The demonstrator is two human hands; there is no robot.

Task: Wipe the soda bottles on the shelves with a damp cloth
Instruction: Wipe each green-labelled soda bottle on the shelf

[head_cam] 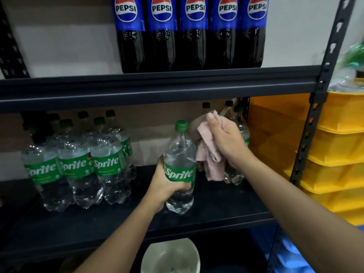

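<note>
Right now the wiping step is on 1 Sprite bottle (180,168): the left hand (167,186) has its fingers wrapped round the green label, holding the bottle upright near the front middle of the lower shelf (226,211); can't tell whether its base rests on the board or hangs just above it. The right hand (226,138) clutches a bunched pink cloth (208,152) w/ curled fingers, the cloth hanging just beside the bottle's shoulder, at or near the plastic.

Next move, I'd judge: press the cloth onto the neck and drag it down while the left hand turns the bottle, then set it back w/ the others. The left grip covers the label, so it'd need shifting to reach that bit.

Surroundings: dark metal rack. 3 front Sprite bottles (76,170) stand left w/ more behind, a few behind the right hand. Pepsi bottles (193,32), 5 visible, line the upper shelf (137,85). Yellow crates (334,146) are stacked right of the rack. A pale bowl (170,257) sits below.
</note>
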